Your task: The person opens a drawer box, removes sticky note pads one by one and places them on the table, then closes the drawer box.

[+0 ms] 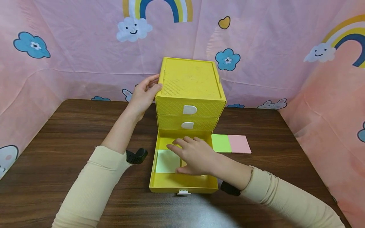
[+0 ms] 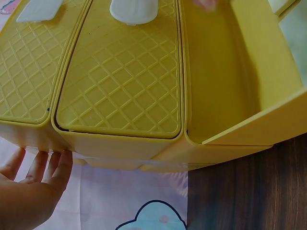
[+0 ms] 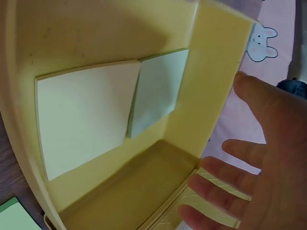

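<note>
A yellow desktop drawer unit (image 1: 189,77) stands on the table, its bottom drawer (image 1: 182,183) pulled out toward me. My left hand (image 1: 144,96) rests against the unit's left side near the top, fingertips on the plastic. Over the open drawer hovers my right hand (image 1: 199,156), fingers spread and holding nothing. Inside the drawer lie a pale green sticky-note pad (image 1: 167,161) and a pale yellow one (image 3: 86,115), side by side. In the head view my right hand hides most of the yellow pad.
To the right of the unit, a bright green pad (image 1: 221,143) and a pink pad (image 1: 239,144) lie edge to edge on the dark wooden table (image 1: 85,152). The two upper drawers, with white pull tabs (image 1: 189,110), are closed. Behind hangs a pink printed cloth (image 1: 85,41).
</note>
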### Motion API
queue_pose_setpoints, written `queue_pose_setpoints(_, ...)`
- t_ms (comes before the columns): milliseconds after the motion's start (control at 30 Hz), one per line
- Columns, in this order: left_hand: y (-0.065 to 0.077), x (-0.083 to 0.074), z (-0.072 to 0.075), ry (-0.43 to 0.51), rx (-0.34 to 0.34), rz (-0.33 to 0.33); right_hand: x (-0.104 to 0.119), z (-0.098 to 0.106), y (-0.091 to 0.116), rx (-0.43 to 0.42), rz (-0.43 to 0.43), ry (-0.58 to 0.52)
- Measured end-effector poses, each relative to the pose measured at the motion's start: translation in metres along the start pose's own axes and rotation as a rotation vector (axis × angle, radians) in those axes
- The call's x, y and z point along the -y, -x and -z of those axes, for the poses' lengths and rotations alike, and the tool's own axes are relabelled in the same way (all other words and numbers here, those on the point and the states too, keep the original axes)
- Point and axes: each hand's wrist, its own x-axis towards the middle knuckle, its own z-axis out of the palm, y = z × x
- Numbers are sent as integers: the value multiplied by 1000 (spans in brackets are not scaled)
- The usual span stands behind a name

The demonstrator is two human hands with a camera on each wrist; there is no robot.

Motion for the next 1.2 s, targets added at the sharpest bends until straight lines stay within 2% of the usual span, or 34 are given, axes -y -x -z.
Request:
queue_pose_setpoints(567,0,-1,-1,7,-1,-10,-2,-18,-26,323,-90,-26)
queue_pose_setpoints(800,0,0,0,8,-1,-13,-3,-26,-34,395,-106,-38)
queue_pose_setpoints(1200,0,1,0,8,6,-18,5,-41,-43,444,-130,-16)
